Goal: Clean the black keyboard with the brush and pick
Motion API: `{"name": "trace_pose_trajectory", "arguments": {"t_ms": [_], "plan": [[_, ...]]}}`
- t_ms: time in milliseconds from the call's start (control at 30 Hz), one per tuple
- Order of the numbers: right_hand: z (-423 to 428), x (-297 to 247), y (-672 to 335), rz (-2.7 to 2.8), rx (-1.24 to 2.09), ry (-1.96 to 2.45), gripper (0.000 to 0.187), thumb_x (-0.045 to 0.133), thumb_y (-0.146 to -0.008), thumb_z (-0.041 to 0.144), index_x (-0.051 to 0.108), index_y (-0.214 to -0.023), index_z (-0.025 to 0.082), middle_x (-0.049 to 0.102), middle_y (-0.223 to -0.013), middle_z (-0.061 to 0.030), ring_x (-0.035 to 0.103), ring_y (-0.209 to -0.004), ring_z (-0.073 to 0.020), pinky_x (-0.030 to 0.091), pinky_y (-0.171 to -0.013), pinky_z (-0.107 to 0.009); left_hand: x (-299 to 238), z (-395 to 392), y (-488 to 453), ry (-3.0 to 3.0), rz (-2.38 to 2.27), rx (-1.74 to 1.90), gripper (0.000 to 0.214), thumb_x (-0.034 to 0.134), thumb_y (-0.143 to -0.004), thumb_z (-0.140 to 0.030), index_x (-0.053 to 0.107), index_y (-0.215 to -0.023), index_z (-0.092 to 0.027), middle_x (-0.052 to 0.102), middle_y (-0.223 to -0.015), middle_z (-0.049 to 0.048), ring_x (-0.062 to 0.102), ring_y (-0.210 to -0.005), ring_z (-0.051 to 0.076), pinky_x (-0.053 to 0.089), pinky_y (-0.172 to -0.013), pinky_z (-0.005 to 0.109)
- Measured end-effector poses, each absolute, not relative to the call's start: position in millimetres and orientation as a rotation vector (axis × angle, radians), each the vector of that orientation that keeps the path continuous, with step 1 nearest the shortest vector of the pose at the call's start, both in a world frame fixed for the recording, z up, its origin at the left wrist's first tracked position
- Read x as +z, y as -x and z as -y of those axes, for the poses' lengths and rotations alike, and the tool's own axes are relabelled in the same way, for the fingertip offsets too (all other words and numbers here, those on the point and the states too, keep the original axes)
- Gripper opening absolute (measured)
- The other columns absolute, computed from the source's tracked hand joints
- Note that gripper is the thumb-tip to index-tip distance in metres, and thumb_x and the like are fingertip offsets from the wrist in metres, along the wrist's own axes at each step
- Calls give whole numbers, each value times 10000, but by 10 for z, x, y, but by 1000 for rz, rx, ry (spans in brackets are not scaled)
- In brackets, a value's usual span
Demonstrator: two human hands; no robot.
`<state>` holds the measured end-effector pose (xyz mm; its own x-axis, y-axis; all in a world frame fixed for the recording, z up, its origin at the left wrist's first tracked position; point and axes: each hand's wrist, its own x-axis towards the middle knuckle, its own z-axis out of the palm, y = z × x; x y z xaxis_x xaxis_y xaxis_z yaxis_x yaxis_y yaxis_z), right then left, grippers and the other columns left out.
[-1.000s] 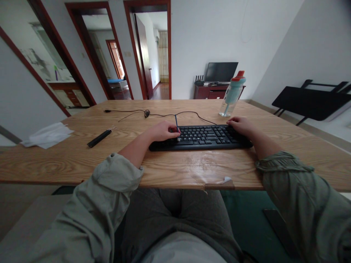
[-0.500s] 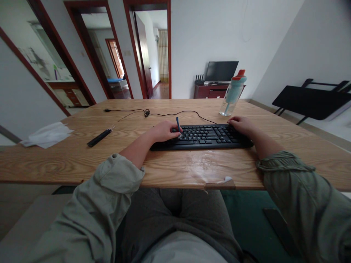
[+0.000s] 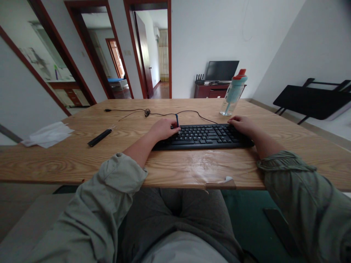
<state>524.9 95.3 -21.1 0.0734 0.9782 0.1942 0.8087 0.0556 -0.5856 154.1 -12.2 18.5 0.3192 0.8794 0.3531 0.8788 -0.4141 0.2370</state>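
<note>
A black keyboard (image 3: 204, 137) lies on the wooden table (image 3: 82, 153) in front of me. My left hand (image 3: 163, 128) is closed round a thin blue stick-like tool (image 3: 177, 122), whose lower tip rests on the keys at the keyboard's left end. My right hand (image 3: 241, 124) lies on the keyboard's far right corner, fingers curled over its edge. The keyboard's black cable (image 3: 153, 114) runs off to the left across the table.
A teal water bottle with a red cap (image 3: 233, 93) stands behind the keyboard at the right. A black bar-shaped object (image 3: 99, 138) and a white crumpled cloth or paper (image 3: 48, 134) lie at the left. A black folding table (image 3: 312, 100) stands at the right.
My left hand has shifted the blue tool slightly along the keys at the left end; its shaft shows shorter above the hand. The right hand has stayed on the keyboard's corner.
</note>
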Motion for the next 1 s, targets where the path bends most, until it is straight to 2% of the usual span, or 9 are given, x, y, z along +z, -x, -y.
{"name": "trace_pose_trajectory", "arguments": {"t_ms": [500,667,1000], "plan": [[-1027,-266,-5285,1760,385,1771,220,587,-853,325,722,-942,177,718,-931,-89,647,-897,-243,499,-864,-372,152,20,-1590,-2490,-1649,730,268,638,-884,-355,778,-1056,-205,757,-921,50,680,-872,183,508,-895,297],[-1025,-261,-5294,1771,379,1762,215,592,-844,323,728,-934,182,720,-921,-87,648,-897,-247,504,-877,-381,137,-84,-1596,-2485,-1734,783,266,617,-891,-380,773,-998,-192,768,-987,67,686,-884,199,515,-898,316],[-1004,-250,-5279,1768,374,1758,236,581,-842,335,722,-930,168,714,-882,-90,647,-874,-246,505,-856,-378,115,-265,-1696,-2505,-1861,762,288,582,-909,-396,766,-1028,-209,764,-1080,78,685,-998,238,518,-914,339]]}}
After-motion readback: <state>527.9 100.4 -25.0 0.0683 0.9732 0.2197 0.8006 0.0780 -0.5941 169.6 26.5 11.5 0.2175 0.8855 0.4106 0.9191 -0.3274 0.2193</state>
